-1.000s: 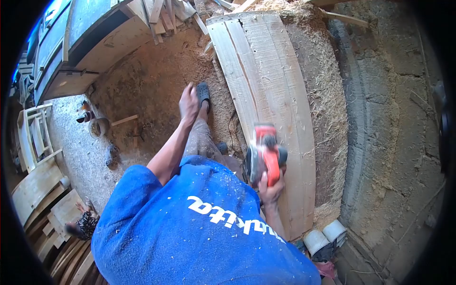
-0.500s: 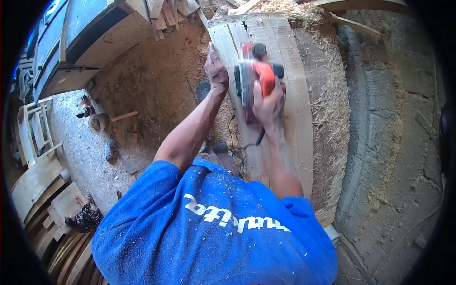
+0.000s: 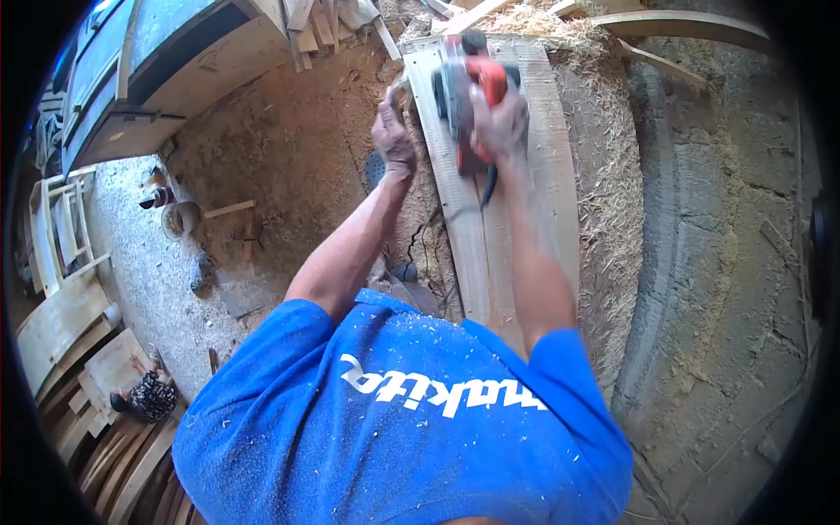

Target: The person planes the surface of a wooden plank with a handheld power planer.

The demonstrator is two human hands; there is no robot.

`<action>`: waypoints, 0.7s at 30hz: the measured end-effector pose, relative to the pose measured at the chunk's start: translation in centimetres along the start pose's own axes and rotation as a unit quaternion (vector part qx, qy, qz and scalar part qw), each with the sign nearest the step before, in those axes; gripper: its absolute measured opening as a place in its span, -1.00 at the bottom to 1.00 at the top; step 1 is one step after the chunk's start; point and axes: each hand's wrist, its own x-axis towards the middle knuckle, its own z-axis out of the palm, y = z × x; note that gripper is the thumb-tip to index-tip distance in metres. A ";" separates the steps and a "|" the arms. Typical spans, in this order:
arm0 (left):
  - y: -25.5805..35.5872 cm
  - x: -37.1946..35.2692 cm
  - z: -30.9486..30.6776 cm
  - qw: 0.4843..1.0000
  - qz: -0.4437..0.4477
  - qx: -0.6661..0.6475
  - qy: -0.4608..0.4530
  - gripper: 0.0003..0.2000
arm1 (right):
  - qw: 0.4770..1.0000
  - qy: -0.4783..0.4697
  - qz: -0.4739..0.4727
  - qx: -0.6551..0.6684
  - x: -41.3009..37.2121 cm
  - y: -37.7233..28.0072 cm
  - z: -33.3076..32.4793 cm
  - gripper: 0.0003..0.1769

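My right hand [image 3: 501, 122] is wrapped round the rear handle of a red and black electric planer [image 3: 492, 80], slightly blurred by motion. The planer lies over the far end of a long pale wooden board [image 3: 541, 157]. Its black cord [image 3: 490, 185] trails back along the wood. Beside the board's left edge is my left hand [image 3: 391, 138], its fingers curled and close together near the far corner. What those fingers hold, if anything, is hidden.
Wood shavings [image 3: 608, 184] are heaped along the board's right side. A large wooden cabinet-like piece [image 3: 192, 66] stands at upper left, with offcuts [image 3: 315, 26] near it. Curved boards [image 3: 131, 464] are stacked at lower left, where another person [image 3: 149, 395] is partly visible.
The planer and my right hand have moved forward along the board towards its far end. My left hand has shifted slightly left and nearer me, with its fingers more curled.
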 end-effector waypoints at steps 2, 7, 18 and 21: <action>-1.9 0.7 -3.8 1.000 -0.006 0.021 0.012 -0.48 | 0.998 0.033 -0.033 -0.042 -7.4 -0.6 -1.1 -0.49; -7.9 -2.9 -13.2 0.988 -0.071 0.130 0.039 -0.49 | 0.993 -0.013 0.104 -0.053 -27.2 -5.5 -5.9 -0.58; -18.8 -17.6 -29.7 0.896 -0.196 0.384 -0.110 -0.47 | 0.997 0.004 0.073 -0.018 -22.1 -5.8 -2.4 -0.67; -16.6 -17.1 -28.7 0.905 -0.218 0.349 -0.106 -0.49 | 0.999 0.025 -0.001 -0.027 -14.1 -4.8 0.7 -0.64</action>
